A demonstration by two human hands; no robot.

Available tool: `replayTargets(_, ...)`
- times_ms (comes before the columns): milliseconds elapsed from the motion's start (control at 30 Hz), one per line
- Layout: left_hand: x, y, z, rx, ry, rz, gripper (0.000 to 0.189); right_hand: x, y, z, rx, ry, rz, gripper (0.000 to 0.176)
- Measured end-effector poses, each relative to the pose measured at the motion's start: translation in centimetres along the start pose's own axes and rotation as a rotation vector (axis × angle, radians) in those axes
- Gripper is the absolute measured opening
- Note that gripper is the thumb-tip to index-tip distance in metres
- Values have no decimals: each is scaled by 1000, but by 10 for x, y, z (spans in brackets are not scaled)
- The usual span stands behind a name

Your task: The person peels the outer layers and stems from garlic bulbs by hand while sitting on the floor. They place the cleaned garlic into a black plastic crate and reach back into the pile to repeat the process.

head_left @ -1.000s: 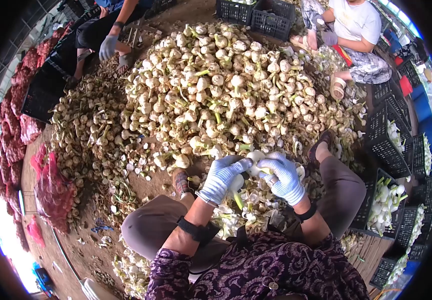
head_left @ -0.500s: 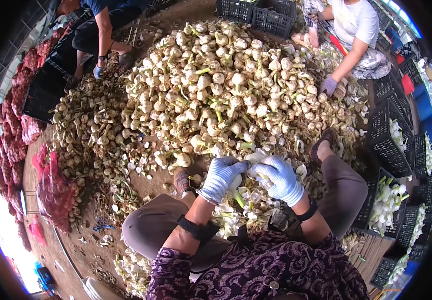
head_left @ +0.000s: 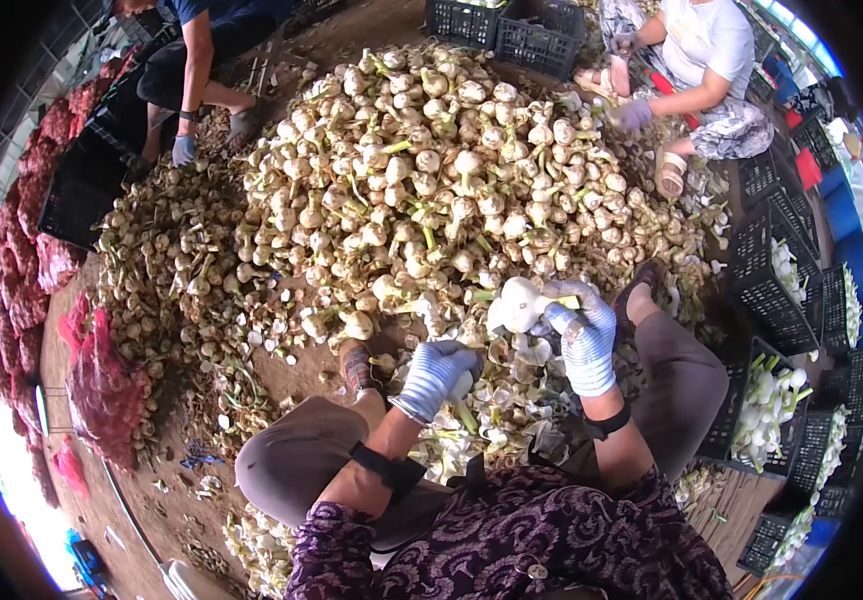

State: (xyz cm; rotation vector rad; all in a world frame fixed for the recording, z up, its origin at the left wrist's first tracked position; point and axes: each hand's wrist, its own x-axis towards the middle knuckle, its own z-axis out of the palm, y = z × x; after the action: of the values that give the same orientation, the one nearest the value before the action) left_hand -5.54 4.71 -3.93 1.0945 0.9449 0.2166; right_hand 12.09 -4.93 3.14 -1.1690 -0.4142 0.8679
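Observation:
A white, peeled garlic bulb (head_left: 517,304) with a short green stem is held in my right hand (head_left: 584,338), which wears a striped glove, its fingers closed round the stem. My left hand (head_left: 438,376), gloved too, is closed lower down and to the left; what it holds, if anything, is hidden. In front of both hands rises a large heap of unpeeled garlic (head_left: 392,190). Loose white peelings (head_left: 522,400) lie below and between my hands.
Black crates of peeled garlic (head_left: 770,410) line the right side. Red net sacks (head_left: 102,390) lie at the left. One co-worker (head_left: 707,50) sits at the back right; another person's gloved hand (head_left: 184,150) is at the back left.
My hands have moved apart, the right one outward and up with the bulb, the left one down. The co-worker at the back right has drawn a hand back from the heap.

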Motion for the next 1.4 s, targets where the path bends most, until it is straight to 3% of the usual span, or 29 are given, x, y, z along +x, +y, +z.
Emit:
replayTargets(33,1,3,0,-41,-8,240,23,2,0,-4,-149,-34,-82,17)
replayTargets(67,1,7,-2,-39,-9,236,23,2,0,-5,-299,-72,-158,17)
replayTargets(133,0,26,-5,-332,-66,-80,26,1,3,-4,-323,-81,-161,16)
replayTargets(200,-6,37,7,-427,-125,4,22,0,11,-7,-660,-189,-358,16)
replayTargets(267,-12,45,14,-371,-47,88,10,1,21,-9,-679,-166,-376,17)
replayTargets(333,-18,52,12,-367,-64,118,9,2,35,-13,68,-27,148,15)
replayTargets(367,-19,49,9,-283,-42,122,9,-3,27,-10,179,-26,271,15)
replayTargets(467,-14,22,-2,-20,-19,200,12,7,48,-29,418,-21,367,18)
replayTargets(500,-12,14,-6,118,5,226,14,16,55,-29,668,115,362,23)
replayTargets(533,-12,10,-10,258,28,248,16,20,47,-31,624,171,398,24)
replayTargets(600,5,-5,-28,799,318,323,21,22,20,-32,656,181,455,15)
replayTargets(667,11,9,-35,1011,397,266,20,19,16,-42,630,159,474,14)
replayTargets(733,10,20,-24,1001,485,393,23,17,17,-48,663,111,493,14)
replayTargets(800,4,39,-4,815,253,390,32,16,23,-49,682,130,486,15)
replayTargets(833,9,32,2,469,179,373,41,15,21,-46,667,179,519,17)
replayTargets(867,11,31,16,-191,63,446,41,13,21,-43,654,225,553,19)
replayTargets(900,14,34,17,-358,101,258,35,8,24,-43,590,239,486,17)
replayTargets(933,17,39,16,-521,139,70,29,9,35,-55,278,155,225,12)
replayTargets(1000,9,61,22,-749,258,-146,24,1,29,-55,-243,-3,-63,15)
replayTargets(1033,16,55,22,-820,250,-103,24,-7,17,-45,-329,-61,30,14)
replayTargets(1100,16,51,29,-820,247,-16,30,-16,14,-32,-663,-223,-314,26)
replayTargets(1133,13,48,29,-733,93,60,35,-22,12,-19,-566,-287,-144,33)
replayTargets(1167,11,43,32,-555,55,132,36,-26,19,-15,-590,-328,-318,32)
replayTargets(1200,12,38,39,-383,-4,210,41,-27,11,-10,-576,-420,-327,31)
replayTargets(1233,5,45,49,-382,7,64,45,-29,7,-10,-638,-430,-355,28)
replayTargets(1267,5,51,59,-434,-14,48,47,-30,3,-14,-700,-441,-375,26)
replayTargets(1333,25,36,59,-437,-106,116,44,-27,-5,-31,-764,-296,-407,22)
replayTargets(1367,44,16,49,-147,85,228,41,-30,-20,-44,-746,-173,-518,20)
replayTargets(1400,18,45,61,-83,23,88,36,-29,-31,-64,-796,-17,-664,19)
